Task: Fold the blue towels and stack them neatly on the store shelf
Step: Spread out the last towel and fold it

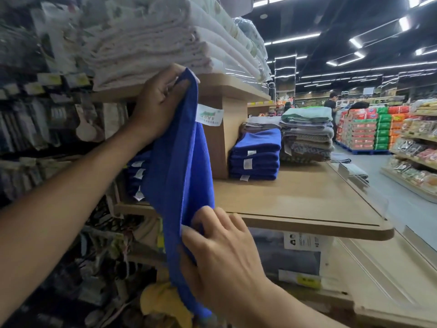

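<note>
Now L hand (156,102) & R hand (222,252) pinch hanging blue towel (179,166).

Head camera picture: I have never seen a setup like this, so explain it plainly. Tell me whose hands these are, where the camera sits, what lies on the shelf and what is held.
There is no machine here. A person wears one wide-angle camera on the head, looking forward and down, so both arms in view are that person's own. The left hand pinches the top edge of a blue towel up by the upper shelf, which carries folded white towels. The right hand grips the same towel lower down, so it hangs between them. On the wooden shelf behind lies a stack of folded blue towels, with a taller stack of grey and green ones beside it. More folded blue towels show partly behind the hanging one.
</note>
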A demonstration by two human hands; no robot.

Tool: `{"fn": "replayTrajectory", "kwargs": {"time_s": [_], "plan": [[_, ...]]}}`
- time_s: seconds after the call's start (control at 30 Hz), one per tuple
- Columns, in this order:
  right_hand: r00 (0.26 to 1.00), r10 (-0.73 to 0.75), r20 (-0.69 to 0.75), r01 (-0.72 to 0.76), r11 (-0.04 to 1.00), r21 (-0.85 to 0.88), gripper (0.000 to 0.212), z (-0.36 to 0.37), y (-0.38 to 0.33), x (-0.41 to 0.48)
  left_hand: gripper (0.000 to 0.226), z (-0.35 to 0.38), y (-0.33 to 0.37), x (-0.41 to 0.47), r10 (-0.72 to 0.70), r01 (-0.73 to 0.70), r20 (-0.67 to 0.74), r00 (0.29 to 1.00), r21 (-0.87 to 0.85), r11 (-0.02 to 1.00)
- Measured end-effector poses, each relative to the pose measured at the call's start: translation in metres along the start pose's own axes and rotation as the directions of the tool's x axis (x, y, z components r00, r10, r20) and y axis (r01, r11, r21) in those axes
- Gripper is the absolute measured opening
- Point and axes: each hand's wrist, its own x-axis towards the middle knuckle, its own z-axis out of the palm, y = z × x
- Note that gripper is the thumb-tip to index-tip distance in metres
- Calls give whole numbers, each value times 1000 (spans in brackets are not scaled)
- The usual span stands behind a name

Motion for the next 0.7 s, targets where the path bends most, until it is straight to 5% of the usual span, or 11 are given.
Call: {"fn": "replayTrajectory", "kwargs": {"time_s": [0.13, 0.27, 0.4, 0.5, 0.6, 0.7], "plan": [[989, 12, 150, -11, 1000, -8, 49, 15, -9, -10, 22, -1, 1, -1, -51, 51, -53, 997, -5, 999], [973, 16, 232, -36, 996, 84, 48, 16, -15, -17, 18, -2, 2, -2, -60, 58, -99, 993, -21, 998], [964, -35, 263, -107, 856, 505, 34, 23, -15, -29, 18, -1, 8, -1, -68, 64, -117, 991, -36, 997], [950, 265, 165, -307, 696, 649, 48, 37, 4, -37, 16, -1, 13, 1, -31, 30, -137, 990, -11, 999], [846, 530, 57, -496, 744, 447, 48, 47, 31, -36, 14, -2, 13, 5, -6, 8, -123, 992, 19, 1000], [737, 671, 84, -644, 658, 390, 47, 49, 62, -31, 14, -3, 12, 9, 2, 3, -115, 993, 47, 999]]}}
